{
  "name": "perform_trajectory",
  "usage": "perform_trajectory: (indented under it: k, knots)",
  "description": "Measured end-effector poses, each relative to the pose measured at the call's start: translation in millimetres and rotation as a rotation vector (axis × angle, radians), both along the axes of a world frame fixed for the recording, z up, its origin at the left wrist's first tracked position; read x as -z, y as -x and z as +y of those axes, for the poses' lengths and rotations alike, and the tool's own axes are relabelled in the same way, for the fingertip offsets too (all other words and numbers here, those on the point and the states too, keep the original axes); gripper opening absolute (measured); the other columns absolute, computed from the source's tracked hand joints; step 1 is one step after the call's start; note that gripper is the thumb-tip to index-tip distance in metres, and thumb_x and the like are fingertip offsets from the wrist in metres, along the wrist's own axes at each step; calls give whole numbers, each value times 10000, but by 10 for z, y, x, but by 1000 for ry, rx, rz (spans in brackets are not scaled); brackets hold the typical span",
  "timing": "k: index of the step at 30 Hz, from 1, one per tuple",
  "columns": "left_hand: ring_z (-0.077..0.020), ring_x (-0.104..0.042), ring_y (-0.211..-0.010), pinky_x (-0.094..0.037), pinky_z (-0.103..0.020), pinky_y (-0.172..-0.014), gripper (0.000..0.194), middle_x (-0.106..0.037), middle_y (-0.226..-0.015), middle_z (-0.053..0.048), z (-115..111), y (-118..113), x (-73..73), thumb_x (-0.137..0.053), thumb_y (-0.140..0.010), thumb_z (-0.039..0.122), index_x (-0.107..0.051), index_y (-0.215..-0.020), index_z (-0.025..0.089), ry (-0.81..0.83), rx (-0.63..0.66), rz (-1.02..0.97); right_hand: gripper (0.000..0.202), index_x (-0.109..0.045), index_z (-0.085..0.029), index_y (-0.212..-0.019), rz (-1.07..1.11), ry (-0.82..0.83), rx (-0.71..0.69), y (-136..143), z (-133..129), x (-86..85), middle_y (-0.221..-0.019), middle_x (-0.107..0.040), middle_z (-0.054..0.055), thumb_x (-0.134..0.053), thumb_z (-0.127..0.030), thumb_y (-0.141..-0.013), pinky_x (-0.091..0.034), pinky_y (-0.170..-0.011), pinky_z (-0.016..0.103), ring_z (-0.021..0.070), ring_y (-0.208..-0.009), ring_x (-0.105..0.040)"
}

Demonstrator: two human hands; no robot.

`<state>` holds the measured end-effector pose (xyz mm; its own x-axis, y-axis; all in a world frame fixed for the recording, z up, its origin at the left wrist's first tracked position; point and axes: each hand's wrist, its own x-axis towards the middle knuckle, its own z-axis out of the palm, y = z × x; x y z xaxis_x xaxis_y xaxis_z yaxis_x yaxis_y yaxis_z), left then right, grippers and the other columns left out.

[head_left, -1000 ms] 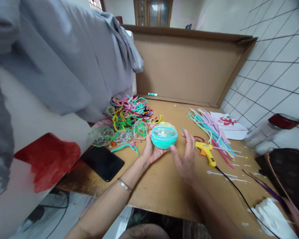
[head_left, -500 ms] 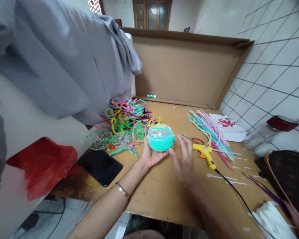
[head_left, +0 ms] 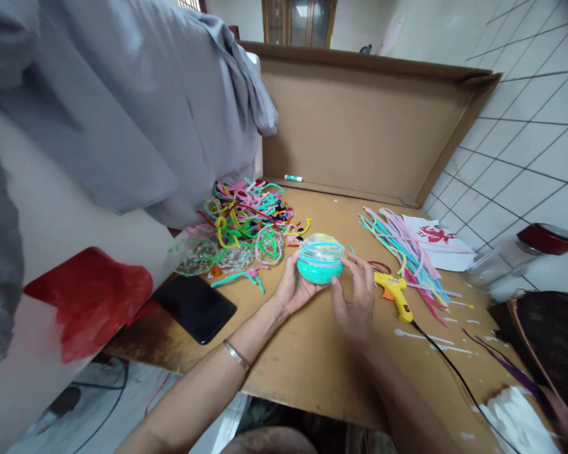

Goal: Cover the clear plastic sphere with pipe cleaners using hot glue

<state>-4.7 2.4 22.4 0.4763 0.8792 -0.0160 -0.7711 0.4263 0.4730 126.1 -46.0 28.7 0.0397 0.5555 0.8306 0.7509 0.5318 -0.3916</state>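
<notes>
A round, clear container (head_left: 320,272) has its lower part wrapped in turquoise pipe cleaner, with a light blue strand around its see-through upper part. My left hand (head_left: 297,289) cups it from below and the left, holding it above the table. At its right side, my right hand (head_left: 357,293) has thumb and forefinger against the container. Whether a strand end lies between those fingertips is too small to tell. Just right of this hand lies a yellow hot glue gun (head_left: 394,295), its black cord running toward the front right.
Tangled pipe cleaners (head_left: 246,211) and clear round pieces (head_left: 194,255) lie left, near a black tablet (head_left: 196,309). Straight pipe cleaners (head_left: 407,243), a paper with a red figure (head_left: 438,239), a clear bottle (head_left: 502,265) and a dark bag (head_left: 549,340) stand right. Cardboard (head_left: 350,126) rises behind.
The view has shifted slightly. My right fingers have moved in from beside the container to touch its right side. My left hand still holds it, tipped a little differently.
</notes>
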Motion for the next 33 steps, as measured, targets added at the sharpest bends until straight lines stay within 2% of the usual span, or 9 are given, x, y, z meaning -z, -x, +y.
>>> perform_trajectory:
  k: [3, 6, 10, 15, 22, 33]
  knots:
    - [-258, -669, -1059, -538, -338, -875, 421, -723, -1132, -127, -13, -71, 40, -583, -875, 434, -639, -1160, 130, -54, -55, 41, 325, -553, -208, -1258, -103, -40, 18, 34, -29, 7, -1233, -571, 144, -528, -234, -935, -485, -970, 478, 267, -1169, -564]
    - [-201, -686, -948, -544, -274, -803, 388, -728, -1073, -95, -36, -120, 73, -675, -826, 412, -644, -1102, 141, -71, -129, 74, 280, -578, -216, -1207, -209, -91, 63, 57, -45, 11, -1199, -585, 130, -550, -201, -929, -484, -957, 459, 264, -1152, -569]
    - [-143, -668, -846, -537, -233, -732, 443, -707, -1029, -41, -82, -149, 85, -759, -765, 399, -599, -1119, 188, -82, -243, 133, 226, -600, -197, -1149, -252, -130, 118, 50, -31, 17, -1156, -594, 128, -565, -192, -926, -489, -920, 426, 254, -1101, -578]
    - [-149, -653, -901, -528, -251, -775, 526, -676, -1081, -21, -137, -189, 82, -806, -714, 388, -571, -1157, 227, -83, -322, 174, 147, -625, -195, -1063, -244, -137, 129, 50, -24, 16, -1128, -589, 120, -565, -214, -930, -486, -888, 403, 239, -1051, -574]
    - [-161, -648, -971, -519, -286, -869, 621, -658, -1156, -33, -173, -221, 75, -828, -685, 384, -536, -1217, 251, -86, -347, 166, 119, -646, -202, -1001, -208, -119, 113, 64, -44, 28, -1122, -579, 113, -554, -199, -926, -485, -887, 407, 236, -1049, -564]
    - [-189, -636, -1044, -521, -297, -874, 663, -646, -1206, -44, -193, -221, 78, -817, -698, 389, -519, -1277, 268, -85, -350, 189, 111, -617, -202, -989, -118, -29, 81, 112, -63, 28, -1119, -582, 103, -514, -215, -949, -474, -933, 430, 232, -1079, -554]
